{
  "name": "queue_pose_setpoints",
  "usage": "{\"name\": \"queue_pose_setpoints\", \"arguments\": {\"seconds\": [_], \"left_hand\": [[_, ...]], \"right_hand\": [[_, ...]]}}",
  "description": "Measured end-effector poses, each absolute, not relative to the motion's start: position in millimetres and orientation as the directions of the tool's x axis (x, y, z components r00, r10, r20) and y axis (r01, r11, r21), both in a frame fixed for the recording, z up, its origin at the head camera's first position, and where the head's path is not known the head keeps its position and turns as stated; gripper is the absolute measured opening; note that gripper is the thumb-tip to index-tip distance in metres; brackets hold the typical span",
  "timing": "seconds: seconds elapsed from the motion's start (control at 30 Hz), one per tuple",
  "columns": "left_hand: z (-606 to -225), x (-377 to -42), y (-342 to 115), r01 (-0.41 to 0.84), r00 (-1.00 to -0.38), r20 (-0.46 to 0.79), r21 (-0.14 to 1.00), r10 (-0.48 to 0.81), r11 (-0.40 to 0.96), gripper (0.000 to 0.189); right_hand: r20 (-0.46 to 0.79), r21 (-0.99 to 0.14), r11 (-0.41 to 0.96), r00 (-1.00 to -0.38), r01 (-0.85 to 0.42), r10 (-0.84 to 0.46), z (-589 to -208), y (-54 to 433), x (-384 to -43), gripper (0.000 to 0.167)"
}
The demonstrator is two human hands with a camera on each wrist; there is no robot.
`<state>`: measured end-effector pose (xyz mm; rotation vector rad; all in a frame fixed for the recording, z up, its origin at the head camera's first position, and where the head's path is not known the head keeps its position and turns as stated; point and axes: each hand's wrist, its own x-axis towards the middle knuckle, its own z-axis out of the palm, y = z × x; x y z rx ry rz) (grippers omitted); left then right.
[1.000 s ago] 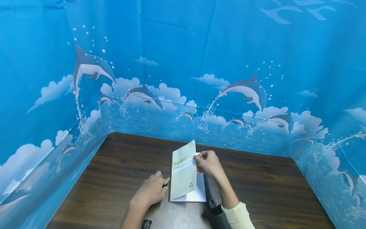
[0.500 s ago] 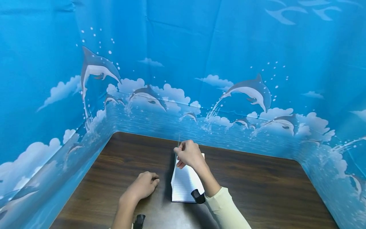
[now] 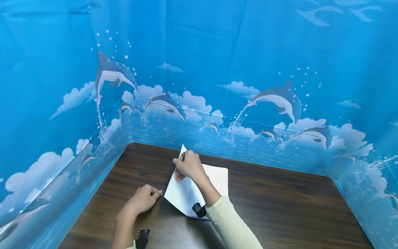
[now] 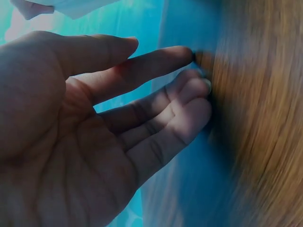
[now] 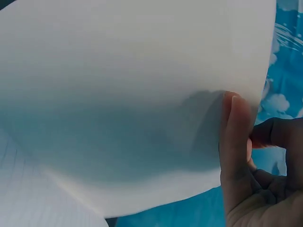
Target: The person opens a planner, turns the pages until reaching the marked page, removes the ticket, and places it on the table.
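Observation:
A notebook [image 3: 218, 176] lies on the table with its cover [image 3: 179, 194] lifted and swung over to the left. My right hand [image 3: 190, 166] pinches the cover near its free edge. Up close in the right wrist view, thumb and fingers grip the pale inner side of the cover [image 5: 142, 71], and a lined page [image 5: 23, 189] shows below it. To the left of the notebook, my left hand [image 3: 142, 200] rests by the tabletop, apart from the cover. Its fingers [image 4: 156, 146] are loosely bent with nothing between them. The printed front of the cover is hidden.
The dark wood-grain table [image 3: 280, 204] reaches back to a blue curtain [image 3: 199, 69] printed with dolphins and clouds. This curtain also runs along the left and right sides. Black straps [image 3: 199, 210] sit at both wrists.
My right hand has carried the cover leftward from over the notebook, turning its printed face away and uncovering the white page. My left hand has let go of the spine and drawn back left.

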<state>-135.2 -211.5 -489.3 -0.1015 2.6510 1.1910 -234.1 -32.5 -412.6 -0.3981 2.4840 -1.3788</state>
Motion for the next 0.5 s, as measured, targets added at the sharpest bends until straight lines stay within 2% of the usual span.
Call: {"name": "queue_pose_setpoints", "arguments": {"seconds": [0.27, 0.5], "left_hand": [[-483, -127, -223, -0.217, -0.960, -0.278, 0.807, 0.029, 0.550, 0.054], [-481, -128, -228, -0.202, -0.957, -0.272, 0.876, 0.101, 0.439, 0.061]], "right_hand": [[-0.108, -0.828, 0.551, -0.935, -0.103, -0.337, -434, -66, -238, 0.043], [-0.087, -0.803, 0.587, -0.953, -0.106, -0.291, -455, -85, -242, 0.045]]}}
